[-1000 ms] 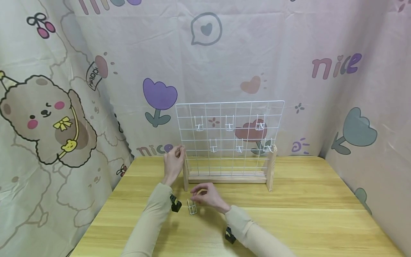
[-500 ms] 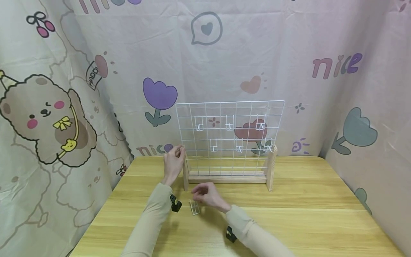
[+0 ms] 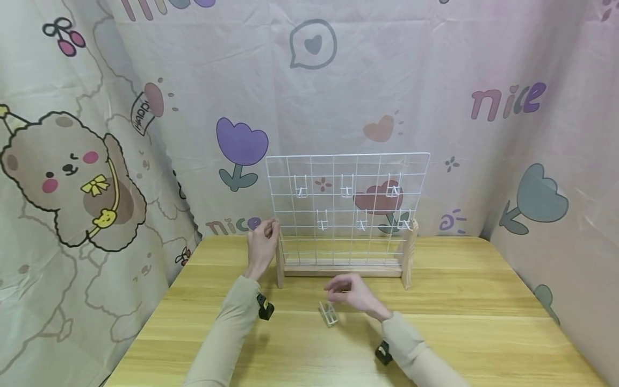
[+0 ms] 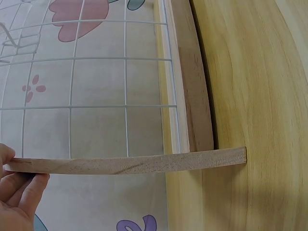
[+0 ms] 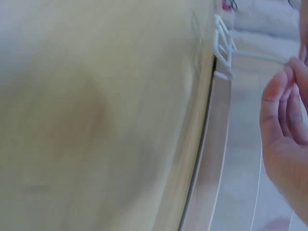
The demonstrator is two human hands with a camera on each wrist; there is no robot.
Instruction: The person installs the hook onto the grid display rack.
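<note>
My right hand point(image 3: 355, 296) pinches the stem of a white wire hook point(image 3: 330, 316), whose frame hangs below the fingertips over the table in the head view. In the right wrist view the hook point(image 5: 223, 53) is blurred, its stem running to the thumb and fingertips. My left hand point(image 3: 261, 247) grips the top of the left wooden post of a stand. The post point(image 4: 120, 165) crosses the left wrist view, with thumb and fingers on opposite sides. A white wire grid point(image 3: 348, 155) stands upright between the posts, and several similar hooks point(image 3: 346, 190) hang on it in two rows.
The stand's wooden base bar point(image 3: 343, 273) lies across the wood-grain table point(image 3: 459, 322). A printed curtain point(image 3: 309, 107) rises behind and along both sides. A black wrist camera sits at each sleeve cuff.
My right hand has moved to the right along the front of the stand, carrying the hook, which has turned slightly. My left hand stays on the post.
</note>
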